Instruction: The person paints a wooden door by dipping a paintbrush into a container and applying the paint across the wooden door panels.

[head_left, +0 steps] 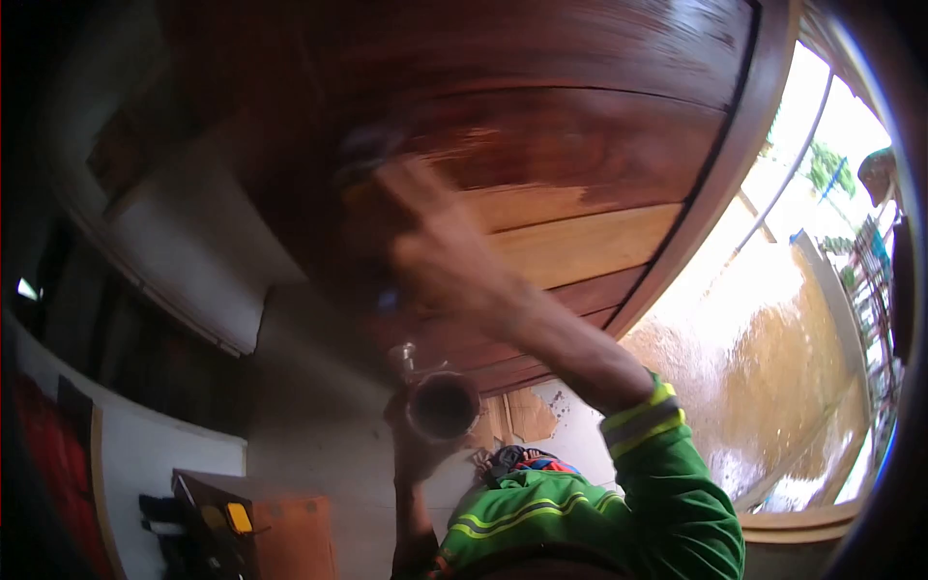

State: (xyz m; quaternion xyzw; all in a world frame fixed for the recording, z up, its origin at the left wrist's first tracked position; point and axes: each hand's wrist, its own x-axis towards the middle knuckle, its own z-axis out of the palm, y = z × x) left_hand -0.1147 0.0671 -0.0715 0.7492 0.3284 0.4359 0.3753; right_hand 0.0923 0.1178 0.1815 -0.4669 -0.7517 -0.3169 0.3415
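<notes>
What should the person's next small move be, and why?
Probably draw the right hand along the pale stretch of the wooden panel, since it stands out against the panel's glossy dark red above and the hand is near it. The left hand holds a cup; whatever the right hand grips is too blurred to name.

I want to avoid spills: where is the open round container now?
In the head view, the open round container is below and slightly left of centre, in the left hand, just below the metal fitting.
</notes>
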